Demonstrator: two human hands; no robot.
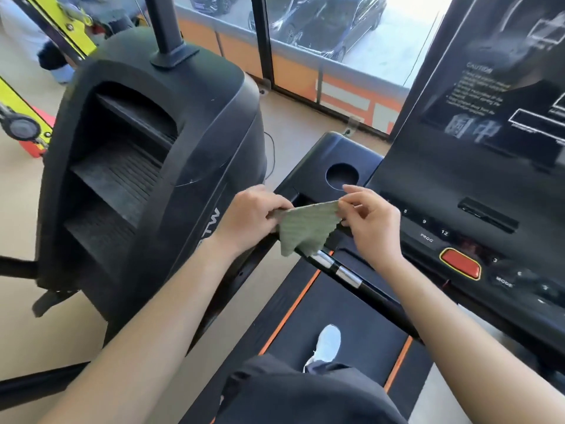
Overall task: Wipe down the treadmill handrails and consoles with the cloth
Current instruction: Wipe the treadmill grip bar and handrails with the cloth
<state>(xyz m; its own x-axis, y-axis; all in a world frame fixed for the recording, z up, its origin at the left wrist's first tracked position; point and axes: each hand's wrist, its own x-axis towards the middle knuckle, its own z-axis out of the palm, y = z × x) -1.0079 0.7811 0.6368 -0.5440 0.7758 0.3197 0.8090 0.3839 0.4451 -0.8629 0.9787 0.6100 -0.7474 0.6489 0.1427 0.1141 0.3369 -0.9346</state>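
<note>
**Green cloth held up between both hands, right over the rail**

Both hands are pinching the cloth [305, 229]: the left hand [249, 214] has one corner curled under its fingers, so that corner is hidden, and the right hand [371, 223] nips the opposite corner between thumb and fingertips. The cloth hangs in a rough triangle at the console's [458, 194] left edge, just in front of the cup holder [341, 176]. Its lower tip overlaps the handrail [345, 275] and covers the rail's far end; can't tell if it actually touches. The console runs off the right edge of the view, and its caution text is too blurry to read. The red button [460, 264] sits near its lower edge. There's open room on the belt [351, 325] around a white shoe [327, 341], and a narrow strip of floor before the stair machine [137, 148] on the left
</note>
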